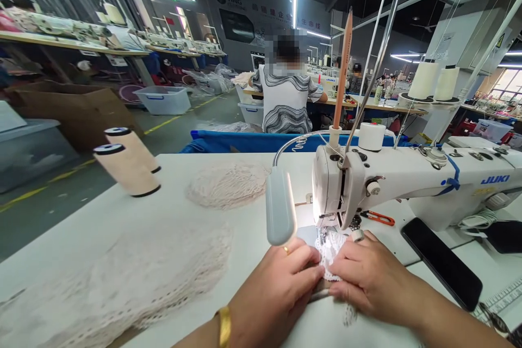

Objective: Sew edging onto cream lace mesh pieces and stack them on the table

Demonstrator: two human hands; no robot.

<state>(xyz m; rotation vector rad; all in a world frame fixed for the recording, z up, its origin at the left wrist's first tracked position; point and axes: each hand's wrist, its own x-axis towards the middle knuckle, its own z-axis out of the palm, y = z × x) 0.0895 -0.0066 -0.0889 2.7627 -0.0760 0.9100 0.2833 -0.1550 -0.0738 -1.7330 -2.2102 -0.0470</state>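
White eyelet lace fabric lies under the needle area of a white JUKI sewing machine. My left hand grips the lace at its left edge, thumb and fingers pressed together. From the right, my right hand pinches the same piece with its fingers bent; a loose end of lace hangs below it. A grey lamp on a bendy neck lights the spot and stands just above my left hand. Just how the lace sits beneath the presser foot is hard to see.
On the table, a large lace heap and a smaller lace pile lie left, with thread cones behind. Orange thread snips, a black phone and a clear ruler lie right. A person sits ahead.
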